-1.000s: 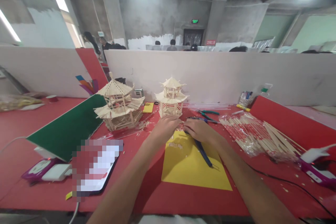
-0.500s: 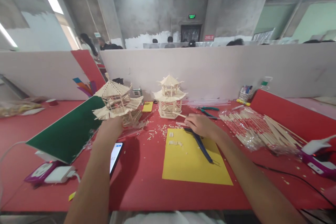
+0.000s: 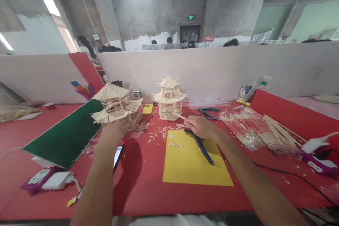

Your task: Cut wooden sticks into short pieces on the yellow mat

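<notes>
My left hand is at the near side of a tiered pagoda model built of pale wooden sticks, which leans a little. The back of that hand hides its fingers and whatever they touch. My right hand is closed around a thin wooden stick, whose free end points left toward the base of a second, smaller pagoda. Under the right wrist, a dark blue tool with a long handle lies on a yellow sheet. Short cut stick pieces lie in rows on the sheet.
Wood scraps litter the red table. A phone lies by my left forearm. At right are bagged sticks, pliers and a pen cup. A green board and power strips flank the area; a white partition stands behind.
The whole view has shifted slightly. My left hand has shifted a little and its forearm covers more of the phone; my right hand still holds the stick in nearly the same place.
</notes>
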Action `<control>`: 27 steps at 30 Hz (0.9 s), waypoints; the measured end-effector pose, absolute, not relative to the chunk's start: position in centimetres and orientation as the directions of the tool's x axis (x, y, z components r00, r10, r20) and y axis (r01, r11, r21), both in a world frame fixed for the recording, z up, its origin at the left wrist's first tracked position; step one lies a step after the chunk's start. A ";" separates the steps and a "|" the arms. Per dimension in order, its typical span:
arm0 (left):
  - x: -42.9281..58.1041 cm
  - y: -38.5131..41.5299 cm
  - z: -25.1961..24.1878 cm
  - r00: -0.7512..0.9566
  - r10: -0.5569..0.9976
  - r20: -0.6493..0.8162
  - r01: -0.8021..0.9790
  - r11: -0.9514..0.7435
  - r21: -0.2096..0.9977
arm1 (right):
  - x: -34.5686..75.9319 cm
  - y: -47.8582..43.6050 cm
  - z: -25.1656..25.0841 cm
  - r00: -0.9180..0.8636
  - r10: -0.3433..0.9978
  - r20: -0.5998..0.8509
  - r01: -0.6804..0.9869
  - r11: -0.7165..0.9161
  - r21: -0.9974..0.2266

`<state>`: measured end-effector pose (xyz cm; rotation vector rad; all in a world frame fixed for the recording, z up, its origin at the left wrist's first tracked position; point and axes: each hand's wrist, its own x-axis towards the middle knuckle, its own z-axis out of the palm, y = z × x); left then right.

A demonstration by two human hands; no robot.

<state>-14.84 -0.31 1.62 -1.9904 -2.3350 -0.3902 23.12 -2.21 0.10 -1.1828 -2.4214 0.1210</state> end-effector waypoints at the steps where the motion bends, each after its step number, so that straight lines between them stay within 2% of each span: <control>1: -14.1 -0.5 2.1 -0.142 0.975 0.172 0.988 0.127 0.093 | 23.1 -2.2 0.2 -0.541 0.766 0.348 0.707 0.638 -0.306; 2: -13.1 -0.6 2.5 -0.121 0.982 0.148 0.992 0.113 0.061 | 23.1 -2.3 0.2 -0.544 0.766 0.343 0.680 0.642 -0.353; 4: -10.8 -0.9 3.4 -0.046 0.987 0.153 0.996 0.034 0.079 | 23.0 -2.4 0.4 -0.554 0.769 0.319 0.625 0.637 -0.451; 8: -5.6 -1.0 3.7 0.265 0.937 0.227 0.946 -0.298 0.128 | 22.8 -2.8 0.6 -0.541 0.782 0.309 0.515 0.598 -0.614; 12: -2.1 -0.1 1.6 0.537 0.830 0.150 0.796 -0.557 0.237 | 22.5 -2.9 0.3 -0.432 0.830 0.353 0.287 0.498 -0.819; 14: -1.4 0.5 0.2 0.646 0.751 0.133 0.708 -0.656 0.263 | 22.4 -2.7 0.1 -0.405 0.849 0.339 0.183 0.438 -0.880; 18: -1.7 1.2 -1.8 0.711 0.690 0.132 0.649 -0.717 0.254 | 22.4 -2.0 -0.6 -0.410 0.858 0.309 0.111 0.383 -0.917; 27: -2.2 1.4 -2.5 0.793 0.597 0.121 0.560 -0.792 0.242 | 22.5 -1.5 -1.8 -0.398 0.882 0.251 0.214 0.356 -0.910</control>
